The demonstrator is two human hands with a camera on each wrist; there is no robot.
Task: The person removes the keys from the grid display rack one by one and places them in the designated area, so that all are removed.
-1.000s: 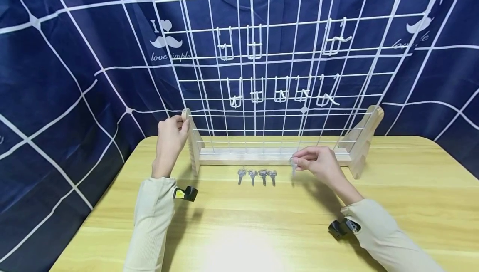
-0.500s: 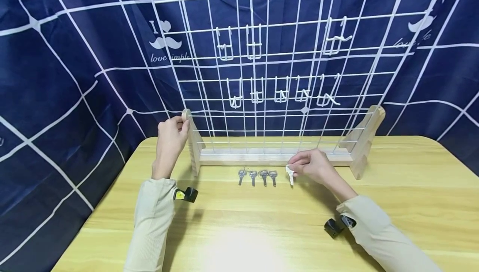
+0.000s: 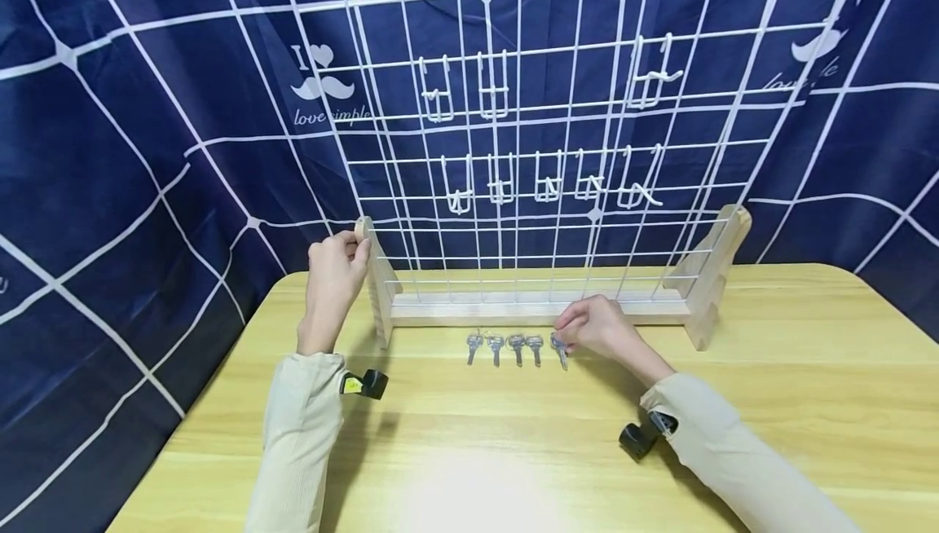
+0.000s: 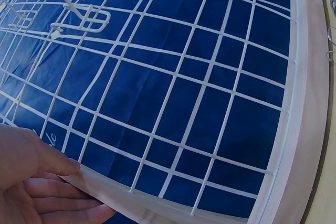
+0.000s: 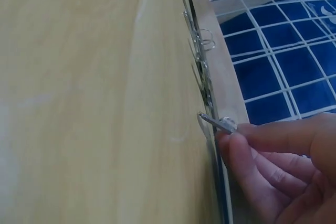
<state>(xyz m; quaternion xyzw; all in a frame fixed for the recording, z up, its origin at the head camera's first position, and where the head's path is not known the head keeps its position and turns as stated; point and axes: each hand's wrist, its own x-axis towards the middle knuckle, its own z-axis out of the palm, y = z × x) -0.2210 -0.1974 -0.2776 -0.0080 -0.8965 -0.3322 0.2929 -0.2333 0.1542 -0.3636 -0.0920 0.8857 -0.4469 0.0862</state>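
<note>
My right hand point(image 3: 597, 326) pinches a silver key point(image 3: 561, 351) by its head between thumb and forefinger, low over the table at the right end of a row of keys. In the right wrist view the key point(image 5: 216, 123) juts out from the fingertips, blade pointing away from the hand. Several more keys point(image 3: 517, 344) with small rings lie side by side to its left, blades toward me. My left hand point(image 3: 336, 284) grips the top of the left wooden upright point(image 3: 376, 272); in the left wrist view its thumb and fingers hold the frame's edge.
A white wire grid point(image 3: 543, 240) stands on the wooden base point(image 3: 477, 309) behind the keys. Several white wire hooks point(image 3: 501, 182) hang on it in two rows. The right upright point(image 3: 715, 280) stands beyond my right hand. A dark blue curtain point(image 3: 132, 272) surrounds the table point(image 3: 440, 427).
My right hand has moved left and slightly down with its key, bringing it beside the row of other keys. The left hand has stayed on the upright.
</note>
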